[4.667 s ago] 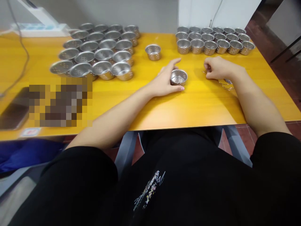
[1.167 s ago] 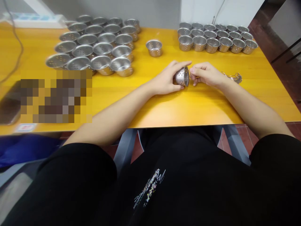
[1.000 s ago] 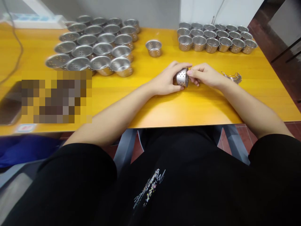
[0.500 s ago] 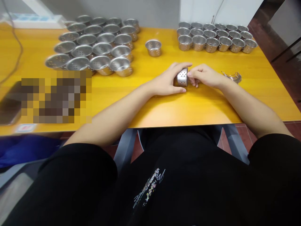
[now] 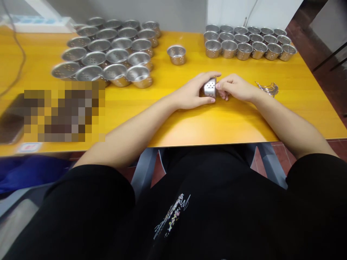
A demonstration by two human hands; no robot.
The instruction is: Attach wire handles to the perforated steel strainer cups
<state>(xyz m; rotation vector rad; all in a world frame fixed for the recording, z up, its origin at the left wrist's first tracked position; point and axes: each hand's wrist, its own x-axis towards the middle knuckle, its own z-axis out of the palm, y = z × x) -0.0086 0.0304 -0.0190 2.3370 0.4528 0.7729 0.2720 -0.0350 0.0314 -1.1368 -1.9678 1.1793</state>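
Note:
A small perforated metal cup (image 5: 209, 87) is held tipped on its side, its rim facing right. My left hand (image 5: 193, 90) is closed around it, fingers over the top and thumb below. At the rim, my right hand (image 5: 235, 86) has its thumb and index finger pinched together; what they hold, if anything, is hidden. Just right of that hand lies a small bunch of bent metal wires (image 5: 268, 89) on the yellow table (image 5: 217, 126). A single upright perforated cup (image 5: 176, 55) stands beyond my left hand.
Rows of similar cups (image 5: 139, 75) fill the back left. Another block of cups (image 5: 244, 51) stands at the back right by the wall. A dark flat object (image 5: 12, 119) and a blurred-out patch are at the left. The table's front edge runs before my body.
My left thumb has shifted slightly up against the cup's lower side. The right hand and the cup stay almost where they were.

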